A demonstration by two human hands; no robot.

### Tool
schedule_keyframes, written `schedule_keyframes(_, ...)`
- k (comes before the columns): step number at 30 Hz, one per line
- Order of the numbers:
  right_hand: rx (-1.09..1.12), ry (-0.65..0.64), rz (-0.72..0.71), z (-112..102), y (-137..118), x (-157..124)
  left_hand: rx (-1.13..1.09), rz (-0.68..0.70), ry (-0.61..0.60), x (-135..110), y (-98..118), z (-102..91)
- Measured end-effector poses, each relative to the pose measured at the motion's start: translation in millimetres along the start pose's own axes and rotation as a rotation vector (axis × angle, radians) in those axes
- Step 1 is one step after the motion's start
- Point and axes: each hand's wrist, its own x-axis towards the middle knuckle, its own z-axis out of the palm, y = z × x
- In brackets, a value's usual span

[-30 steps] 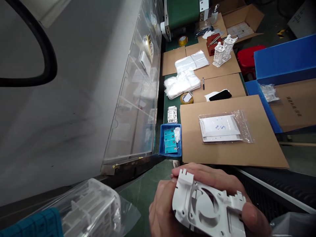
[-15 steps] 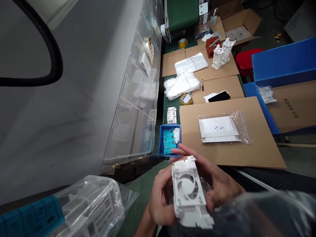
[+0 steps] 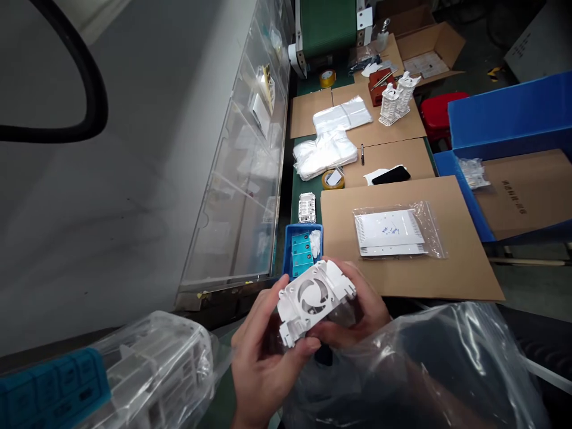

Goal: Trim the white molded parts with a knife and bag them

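Note:
Between both hands is a white plastic housing (image 3: 315,297) with a round fan-shaped opening in its face. My left hand (image 3: 263,351) grips its left end, thumb along the lower edge. My right hand (image 3: 361,304) wraps round the right end, with the thumb underneath. A large clear plastic bag (image 3: 402,369) lies over my right forearm and hides it in part. Just beyond the housing stands a small blue bin (image 3: 286,250) holding teal labelled cards (image 3: 302,253) and white pieces.
On the cardboard sheet (image 3: 465,262) lies a bagged pair of white panels (image 3: 391,232). Behind are stacked plastic bags (image 3: 326,155), tape (image 3: 333,180), a phone (image 3: 392,174) and white lattice parts (image 3: 397,101). A blue box (image 3: 504,119) stands right; a bagged white part (image 3: 165,369) is at lower left.
The housing has been turned from upright to a slant and raised slightly, moving left. Both hands shifted with it and stayed on it. More of the clear bag shows at lower right.

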Motion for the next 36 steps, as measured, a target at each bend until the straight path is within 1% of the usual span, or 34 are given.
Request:
schedule_keyframes(3, -0.021, -0.009, -0.003, 8, -6, -5, 0.047, 0.06, 0.011, 2, 3, -3.7)
schedule_keyframes(6, -0.038, -0.008, 0.007, 9, -12, -5, 0.065, 0.072, 0.008, 0, 6, -7.9)
schedule_keyframes(11, -0.045, -0.005, 0.058, 9, -18, -6, 0.078, 0.044, -0.008, -1, 8, -8.7)
schedule_keyframes(17, -0.104, -0.009, 0.1, 10, -21, -9, 0.087, 0.015, 0.015, -6, 6, -10.8)
schedule_keyframes(24, -0.115, 0.01, 0.098, 11, -19, -10, 0.044, -0.076, 0.061, -10, 4, -8.8)
schedule_keyframes(27, -0.101, -0.018, 0.127, 10, -19, -10, 0.04, -0.077, 0.078, -11, 5, -8.0)
schedule_keyframes(32, -0.105, -0.021, 0.142, 10, -24, -11, 0.05, -0.095, 0.087, -13, 7, -7.7)
schedule_keyframes(36, -0.111, -0.016, 0.151, 11, -27, -12, 0.049, -0.069, 0.074, -14, 7, -8.2)
